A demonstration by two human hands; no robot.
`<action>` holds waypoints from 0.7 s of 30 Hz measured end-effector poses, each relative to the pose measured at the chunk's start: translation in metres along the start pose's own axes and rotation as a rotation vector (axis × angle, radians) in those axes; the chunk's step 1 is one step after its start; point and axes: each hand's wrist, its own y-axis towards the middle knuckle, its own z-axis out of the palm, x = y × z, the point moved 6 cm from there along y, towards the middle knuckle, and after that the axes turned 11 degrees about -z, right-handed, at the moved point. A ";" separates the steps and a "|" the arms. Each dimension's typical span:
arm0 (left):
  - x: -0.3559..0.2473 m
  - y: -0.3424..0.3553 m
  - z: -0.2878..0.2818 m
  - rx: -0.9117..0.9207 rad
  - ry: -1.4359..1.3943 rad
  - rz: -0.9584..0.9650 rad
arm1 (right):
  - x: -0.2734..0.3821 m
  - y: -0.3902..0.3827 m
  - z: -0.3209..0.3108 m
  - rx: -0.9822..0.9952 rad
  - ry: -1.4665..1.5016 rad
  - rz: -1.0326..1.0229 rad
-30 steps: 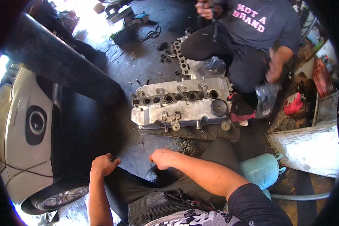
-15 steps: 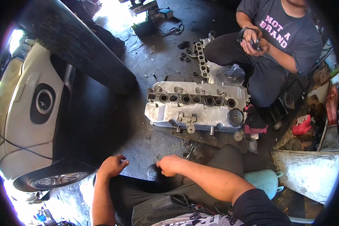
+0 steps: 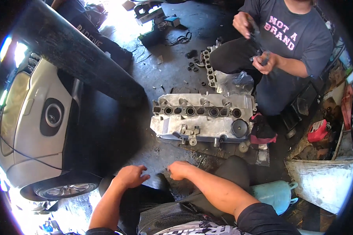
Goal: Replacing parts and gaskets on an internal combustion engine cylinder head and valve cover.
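My left hand (image 3: 132, 176) hangs in front of my body, thumb and fingers apart, with nothing seen in it. My right hand (image 3: 179, 170) is beside it, fingers curled in; whether they hold anything is hidden. Neither hand touches the silver engine valve cover (image 3: 171, 124), which lies beyond them on the floor. A row of round holes runs along its middle. A dark round oil cap (image 3: 239, 128) sits near its right end, and a small metal bracket (image 3: 190, 131) stands on its near side.
Across from me a person (image 3: 286, 43) sits holding a dark part in both hands. An intake manifold (image 3: 210, 70) and several black rings (image 3: 192, 64) lie beyond the cover. A post (image 3: 82, 51) and a car (image 3: 33, 133) are left; a light-blue container (image 3: 271, 196) stands right.
My left hand has risen and moved right, its fingers reaching forward. My right hand has shifted slightly right. The other person's hands have moved apart around the dark part.
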 end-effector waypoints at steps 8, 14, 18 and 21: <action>-0.081 0.010 -0.001 -0.176 -0.011 0.458 | 0.022 -0.017 -0.031 -0.004 0.057 0.010; -0.083 0.014 0.020 -0.055 0.017 0.513 | 0.021 0.010 0.045 0.087 -0.051 -0.290; -0.093 0.002 0.019 -0.006 0.006 0.761 | 0.038 0.025 0.080 0.090 -0.049 -0.259; -0.084 0.001 0.048 0.256 0.004 0.725 | 0.044 0.028 0.103 0.073 -0.048 -0.266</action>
